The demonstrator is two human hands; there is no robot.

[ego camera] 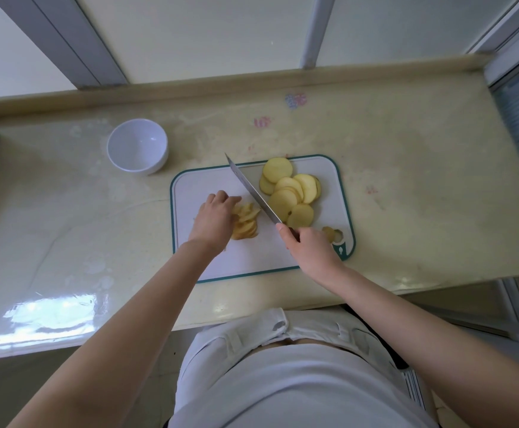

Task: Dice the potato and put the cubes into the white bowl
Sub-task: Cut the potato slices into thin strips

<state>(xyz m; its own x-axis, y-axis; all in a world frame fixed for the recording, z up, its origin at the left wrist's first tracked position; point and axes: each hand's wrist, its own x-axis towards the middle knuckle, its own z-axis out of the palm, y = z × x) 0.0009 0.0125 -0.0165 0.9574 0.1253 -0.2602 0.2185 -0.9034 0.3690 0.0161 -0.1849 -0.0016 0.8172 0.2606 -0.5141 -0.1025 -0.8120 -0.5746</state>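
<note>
the potato lies in round slices (292, 189) on the cutting board (196, 186), and a few half-cut strips (247, 223) are held under the bent fingers of the left hand (215, 219). the white bowl (137, 146) is empty, so i judge dicing has only begun. the right hand (309, 247) grips the knife (252, 189), whose blade runs diagonally with the tip pointing far-left.
</note>
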